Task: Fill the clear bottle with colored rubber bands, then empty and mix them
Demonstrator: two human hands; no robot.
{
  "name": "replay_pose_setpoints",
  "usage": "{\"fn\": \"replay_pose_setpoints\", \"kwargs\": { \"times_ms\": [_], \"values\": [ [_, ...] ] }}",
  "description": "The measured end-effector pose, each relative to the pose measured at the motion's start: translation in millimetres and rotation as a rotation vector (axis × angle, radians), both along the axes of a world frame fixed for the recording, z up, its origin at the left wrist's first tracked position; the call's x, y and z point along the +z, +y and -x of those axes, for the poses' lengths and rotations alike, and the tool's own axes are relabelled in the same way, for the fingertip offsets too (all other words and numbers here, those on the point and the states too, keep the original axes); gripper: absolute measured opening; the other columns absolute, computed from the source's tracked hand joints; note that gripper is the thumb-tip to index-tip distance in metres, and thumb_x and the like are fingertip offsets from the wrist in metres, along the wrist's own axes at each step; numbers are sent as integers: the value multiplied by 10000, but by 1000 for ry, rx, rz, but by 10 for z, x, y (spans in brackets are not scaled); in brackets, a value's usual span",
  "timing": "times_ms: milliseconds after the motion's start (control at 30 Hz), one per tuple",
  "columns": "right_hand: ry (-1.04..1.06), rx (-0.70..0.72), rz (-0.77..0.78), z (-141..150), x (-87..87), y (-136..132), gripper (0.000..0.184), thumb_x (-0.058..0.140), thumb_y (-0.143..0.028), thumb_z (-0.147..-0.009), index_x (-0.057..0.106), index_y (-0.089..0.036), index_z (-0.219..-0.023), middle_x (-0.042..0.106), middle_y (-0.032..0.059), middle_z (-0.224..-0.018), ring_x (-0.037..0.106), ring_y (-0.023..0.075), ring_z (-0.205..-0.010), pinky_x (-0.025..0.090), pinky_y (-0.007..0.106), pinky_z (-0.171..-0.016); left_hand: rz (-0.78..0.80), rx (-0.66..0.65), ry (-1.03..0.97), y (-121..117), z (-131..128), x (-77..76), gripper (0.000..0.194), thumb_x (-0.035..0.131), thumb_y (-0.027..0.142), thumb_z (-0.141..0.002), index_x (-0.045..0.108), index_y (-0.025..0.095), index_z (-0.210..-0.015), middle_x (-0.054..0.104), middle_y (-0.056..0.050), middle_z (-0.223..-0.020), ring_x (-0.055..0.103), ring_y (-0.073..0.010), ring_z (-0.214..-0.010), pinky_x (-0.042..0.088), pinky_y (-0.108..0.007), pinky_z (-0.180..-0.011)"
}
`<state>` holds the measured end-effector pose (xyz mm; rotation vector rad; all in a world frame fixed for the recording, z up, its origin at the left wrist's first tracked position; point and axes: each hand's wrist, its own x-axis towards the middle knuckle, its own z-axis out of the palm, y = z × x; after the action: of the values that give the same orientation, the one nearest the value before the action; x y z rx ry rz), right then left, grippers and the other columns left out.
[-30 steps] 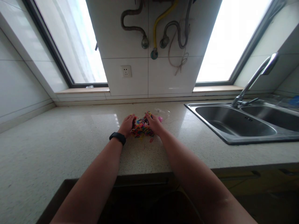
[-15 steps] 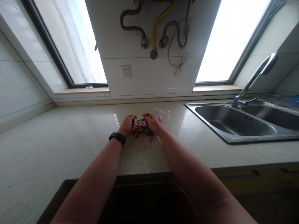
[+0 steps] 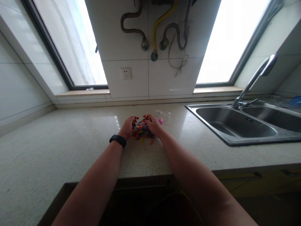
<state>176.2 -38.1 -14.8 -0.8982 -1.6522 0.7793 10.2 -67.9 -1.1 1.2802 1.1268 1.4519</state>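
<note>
A loose heap of small multicoloured bands, which look like rubber bands (image 3: 142, 128), lies on the pale speckled countertop (image 3: 145, 163). At its left side is my left hand (image 3: 127, 127), with a black wristband (image 3: 118, 140) on the wrist. My right hand (image 3: 154, 125) curves round the heap's right side. Both hands touch the heap with bent, parted fingers, and yellow and red bits cling about the fingertips. Some fingers are hidden in the bands. A single red piece (image 3: 151, 142) lies just in front. Something small and pink (image 3: 160, 121) sits beyond my right hand.
Crumpled clear plastic (image 3: 166, 113) lies behind the pink thing. To the right is a double steel sink (image 3: 225, 141) with a tall faucet (image 3: 255, 78). A wall socket (image 3: 126, 73) and pipes (image 3: 154, 37) are on the tiled wall. The counter's front edge runs below my forearms.
My fingers have shifted slightly at the top of the heap, and their tips stand a little more apart from the bands. The heap stays in place; the view has tilted slightly.
</note>
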Motion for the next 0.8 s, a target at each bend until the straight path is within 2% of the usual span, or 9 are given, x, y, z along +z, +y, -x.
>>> {"fn": "replay_pose_setpoints", "kwargs": {
  "times_ms": [167,333,467,600,800],
  "values": [
    [-1,11,-14,12,-10,15,295,508,-213,-795,622,-192,-1067,683,43,-1010,617,178,-970,456,337,-927,5,16,23,-27,-4,23,308,477,364,-852,699,163,-922,576,-48,-842,530,-118,-679,378,-205,-538],
    [36,72,68,22,-26,7,323,499,-194,-818,596,-194,-1126,686,61,-1035,633,157,-917,493,305,-845,7,-1,13,-44,-17,37,313,481,371,-855,694,157,-940,614,-65,-866,554,-126,-704,408,-213,-570],
    [40,98,72,24,-31,0,330,494,-181,-829,598,-198,-1141,684,70,-1075,632,154,-935,488,304,-858,5,-28,-10,-52,-25,38,328,462,372,-875,684,148,-965,652,-83,-901,596,-136,-760,457,-225,-651],
    [56,115,80,18,-27,9,323,488,-190,-843,596,-191,-1147,679,76,-1096,637,151,-922,499,314,-851,27,-87,-71,-65,-27,48,332,474,382,-877,666,145,-1008,686,-107,-966,634,-154,-806,485,-249,-690],
    [-47,135,9,-53,12,-11,347,575,-263,-850,588,-178,-1186,648,109,-1181,627,181,-1030,488,356,-917,33,-178,-122,-64,-14,47,366,498,412,-881,642,144,-1084,701,-140,-1091,671,-194,-940,506,-290,-768]
  ]
}}
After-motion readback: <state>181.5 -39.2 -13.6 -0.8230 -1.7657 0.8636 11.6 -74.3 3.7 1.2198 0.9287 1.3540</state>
